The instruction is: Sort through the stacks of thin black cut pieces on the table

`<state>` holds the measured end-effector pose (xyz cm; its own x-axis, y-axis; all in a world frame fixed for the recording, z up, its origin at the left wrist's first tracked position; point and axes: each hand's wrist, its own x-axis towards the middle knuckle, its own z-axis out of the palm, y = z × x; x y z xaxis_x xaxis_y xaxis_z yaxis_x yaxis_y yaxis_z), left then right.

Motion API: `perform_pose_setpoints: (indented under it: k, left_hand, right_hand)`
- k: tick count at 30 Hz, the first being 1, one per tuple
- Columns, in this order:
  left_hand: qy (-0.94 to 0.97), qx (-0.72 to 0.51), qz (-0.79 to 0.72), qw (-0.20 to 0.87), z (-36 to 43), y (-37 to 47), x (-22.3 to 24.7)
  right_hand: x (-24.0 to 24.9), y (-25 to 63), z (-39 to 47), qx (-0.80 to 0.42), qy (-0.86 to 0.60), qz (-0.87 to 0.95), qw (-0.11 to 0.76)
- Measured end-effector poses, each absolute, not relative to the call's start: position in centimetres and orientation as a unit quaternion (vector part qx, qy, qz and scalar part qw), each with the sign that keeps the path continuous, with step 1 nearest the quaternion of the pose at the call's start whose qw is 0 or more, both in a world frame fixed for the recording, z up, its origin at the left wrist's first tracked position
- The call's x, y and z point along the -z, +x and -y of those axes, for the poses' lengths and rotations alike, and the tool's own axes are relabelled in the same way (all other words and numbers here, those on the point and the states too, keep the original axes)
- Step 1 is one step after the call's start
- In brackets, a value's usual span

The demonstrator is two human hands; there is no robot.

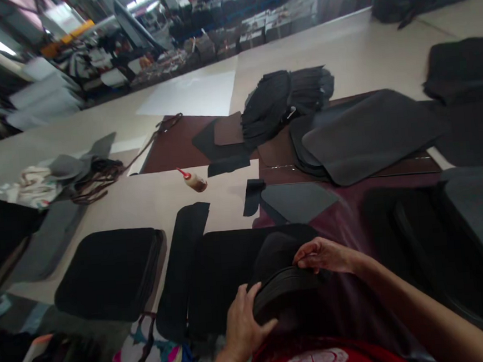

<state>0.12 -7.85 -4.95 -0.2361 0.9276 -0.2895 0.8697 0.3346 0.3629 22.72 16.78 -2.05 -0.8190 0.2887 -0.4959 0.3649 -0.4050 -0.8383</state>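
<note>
Near the table's front edge a black curved piece [290, 291] lies over a larger flat black panel [222, 260]. My right hand [320, 254] pinches the upper edge of the curved piece, thumb and fingers together. At the piece's left end rests my left hand [246, 323], its fingers spread and thumb apart, touching the edge. Left of them are a long black strip [184, 252] and a stack of rounded black panels [109, 275]. A glue bottle with a red nozzle [195, 182] lies on its side beyond the panel.
A bundle of black pieces [277, 100] and large dark grey sheets [371, 131] lie farther back. More dark panels [430, 244] are at the right. Cloth and brown straps [99, 178] sit at the left. A colourful bag [148, 353] is below the front edge.
</note>
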Motion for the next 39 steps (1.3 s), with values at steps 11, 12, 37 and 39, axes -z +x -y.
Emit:
perform_pose_setpoints:
  k: [11,12,37,39]
  left_hand:
    - [0.576,-0.066,-0.782,0.228,7.7,0.2,4.7]
    - [0.576,-0.065,-0.782,0.227,7.7,0.2,4.7]
    - [0.566,-0.05,-0.787,0.239,7.6,0.4,4.4]
    - [0.562,-0.049,-0.788,0.247,7.5,0.4,4.2]
  right_hand:
    - [2.1,22.7,-16.8,0.783,0.292,-0.549,0.023]
    - [2.1,22.7,-16.8,0.782,0.293,-0.55,0.022]
    - [1.8,22.5,-16.3,0.676,0.202,-0.705,-0.075]
    - [1.2,22.6,-16.7,0.687,0.205,-0.696,-0.034]
